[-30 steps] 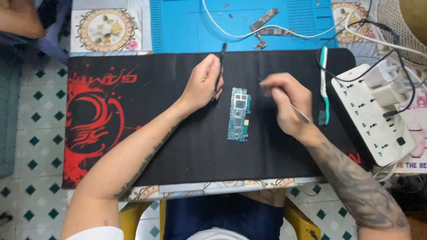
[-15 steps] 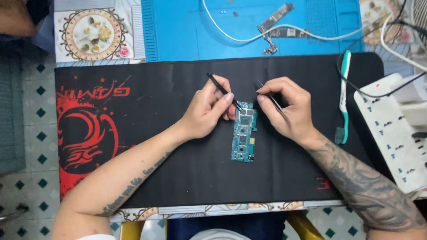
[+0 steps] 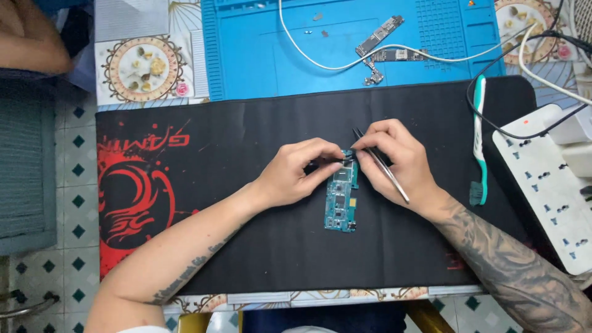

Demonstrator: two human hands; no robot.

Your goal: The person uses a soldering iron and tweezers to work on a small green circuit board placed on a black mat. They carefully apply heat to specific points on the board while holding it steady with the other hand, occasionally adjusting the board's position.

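On the smooth black desk mat (image 3: 246, 246), a narrow blue-green circuit board (image 3: 342, 203) lies flat at centre, the left hand (image 3: 296, 172) at its 10 o'clock pinching a dark tool against its top edge while the right hand (image 3: 394, 160) at 2 o'clock grips thin metal tweezers (image 3: 382, 166).

No packages, labels, signs or screens in view. Closest to a sign: red lettering and a red swirl emblem (image 3: 132, 203) printed on the left end of the black desk mat (image 3: 246, 259), lettering along the mat's upper left, emblem just below it. Round ornate printed medallion (image 3: 143, 66) on the bench covering just above the mat's left end; a second one (image 3: 521, 18) above the mat's right end.
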